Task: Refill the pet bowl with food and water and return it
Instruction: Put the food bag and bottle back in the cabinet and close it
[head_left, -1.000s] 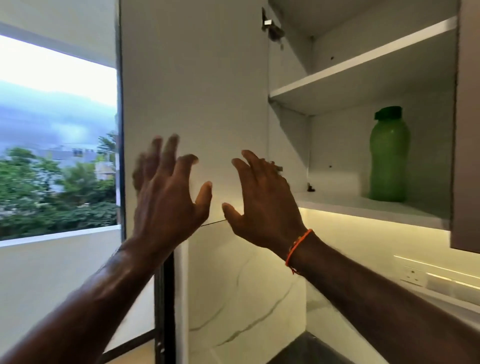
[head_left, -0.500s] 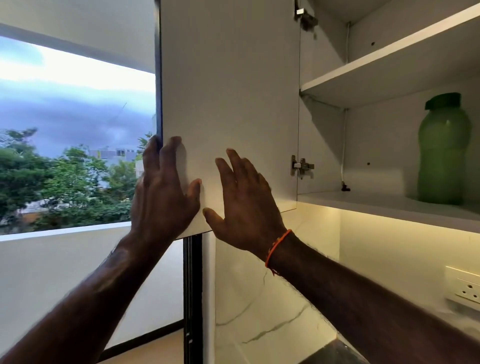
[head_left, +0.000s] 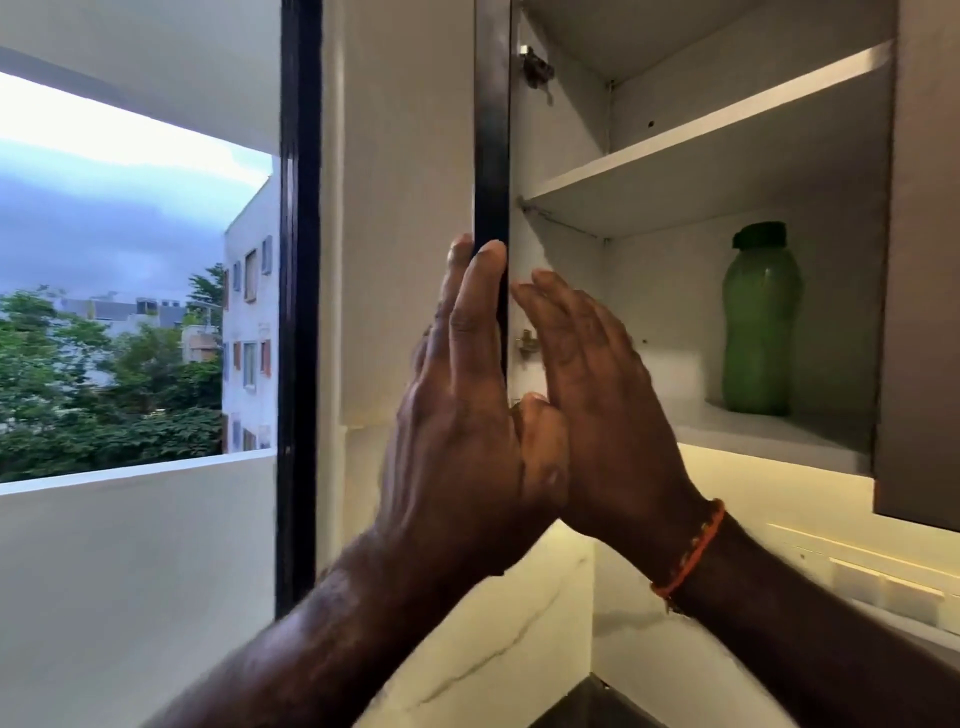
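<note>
Cabinet door (head_left: 491, 130) between flat raised hands (head_left: 524, 415)

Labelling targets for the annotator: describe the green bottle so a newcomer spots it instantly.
Find the open wall cabinet right of the window. On its lower shelf, far right, stands the green bottle, upright, with a dark green cap. It is the only item visible on either shelf.

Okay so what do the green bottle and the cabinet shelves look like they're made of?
Green bottle: probably translucent plastic with a matte finish; light glows softly through the body, and the darker cap looks opaque. Cabinet shelves: likely white laminated board with a smooth matte finish; flat faces, square edges and small peg holes in the wall suggest it.
</note>
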